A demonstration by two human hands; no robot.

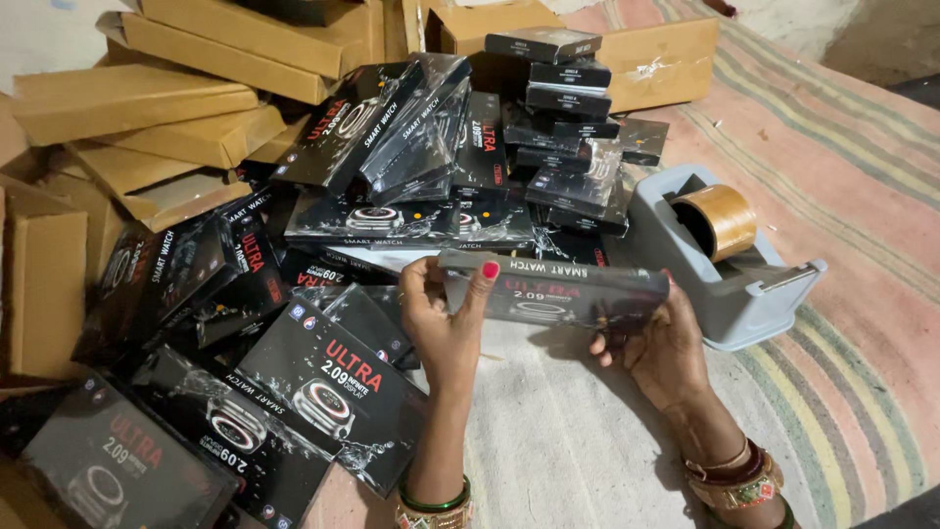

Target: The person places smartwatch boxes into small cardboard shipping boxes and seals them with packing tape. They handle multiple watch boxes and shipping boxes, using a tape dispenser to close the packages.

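black watch box point(558, 291) hangs level between both hands above the striped mat point(842, 323), its long axis running left to right across the view. left hand point(443, 323) pinches the left end, thumb with a red nail on the upper edge and fingers pressed behind. right hand point(658, 351) cradles the right end from below, its grip closed around the lower corner; the fingertips there are hidden behind the box. both hands are equally near, one at each end. a heap of like black boxes point(323, 382) lies to the left and beyond, brown cartons point(127, 98) behind them. a grey tape dispenser point(729, 264) sits just right of the box. the box's far face cannot be seen.
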